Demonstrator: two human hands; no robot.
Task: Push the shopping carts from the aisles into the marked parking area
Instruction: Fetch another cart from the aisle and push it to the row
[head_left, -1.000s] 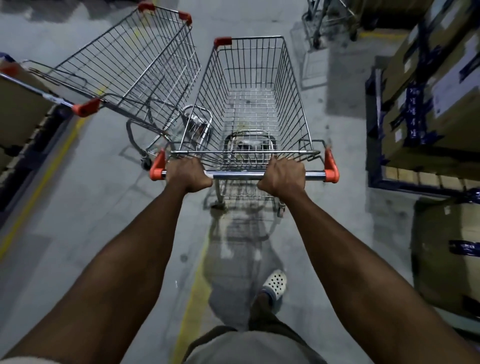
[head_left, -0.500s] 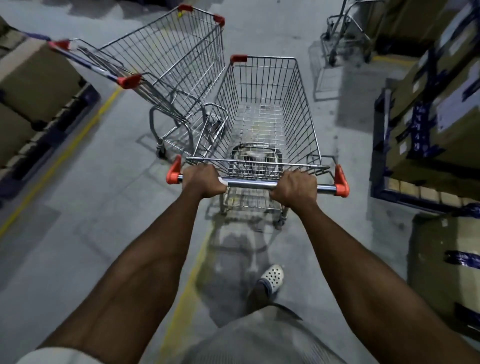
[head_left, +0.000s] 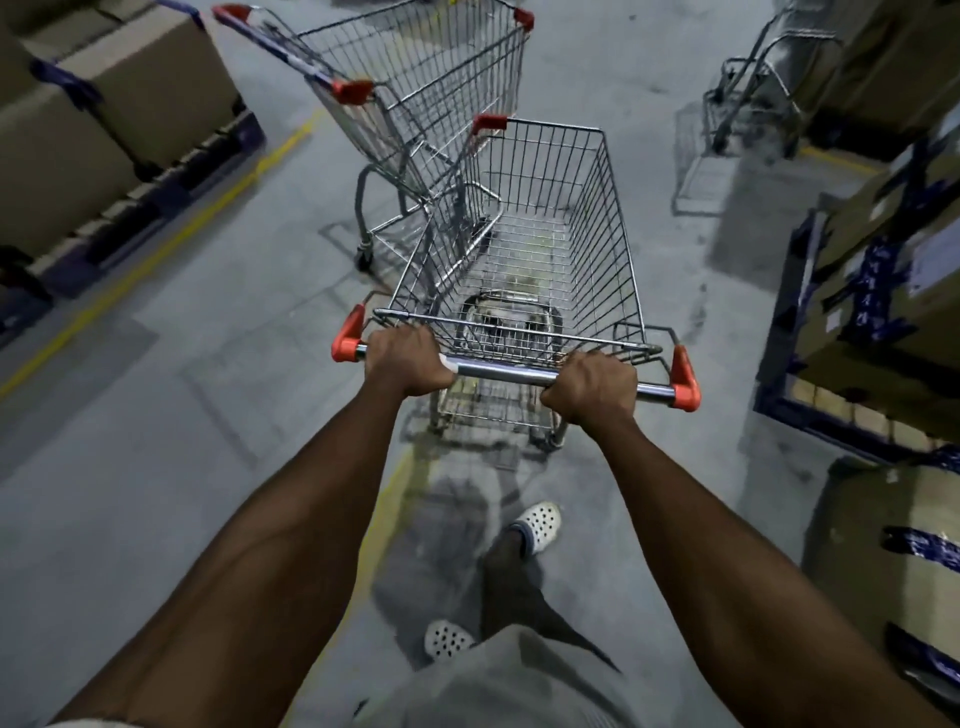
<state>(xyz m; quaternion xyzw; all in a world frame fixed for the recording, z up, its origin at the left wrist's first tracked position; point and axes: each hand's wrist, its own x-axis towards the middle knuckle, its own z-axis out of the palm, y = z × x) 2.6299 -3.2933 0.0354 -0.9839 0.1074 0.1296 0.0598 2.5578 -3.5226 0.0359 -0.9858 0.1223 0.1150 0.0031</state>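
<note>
An empty wire shopping cart (head_left: 540, 244) with orange corner caps stands straight ahead of me on the grey floor. My left hand (head_left: 405, 361) grips the left part of its chrome handle bar (head_left: 498, 371). My right hand (head_left: 589, 384) grips the right part of the same bar. A second empty cart (head_left: 415, 73) stands just beyond, to the left, angled, with its side close against the front left corner of mine. A yellow floor line (head_left: 384, 525) runs under me toward the cart.
Pallets of cardboard boxes (head_left: 93, 124) line the left side behind another yellow line (head_left: 156, 249). Stacked boxes on a blue pallet (head_left: 883, 291) and a wrapped box (head_left: 893, 561) stand at the right. A hand truck (head_left: 748, 104) stands at the back right.
The cart and I have rolled forward and swung right, so the second cart and left pallets shifted toward the centre. Both hands kept their grip on the handle.
</note>
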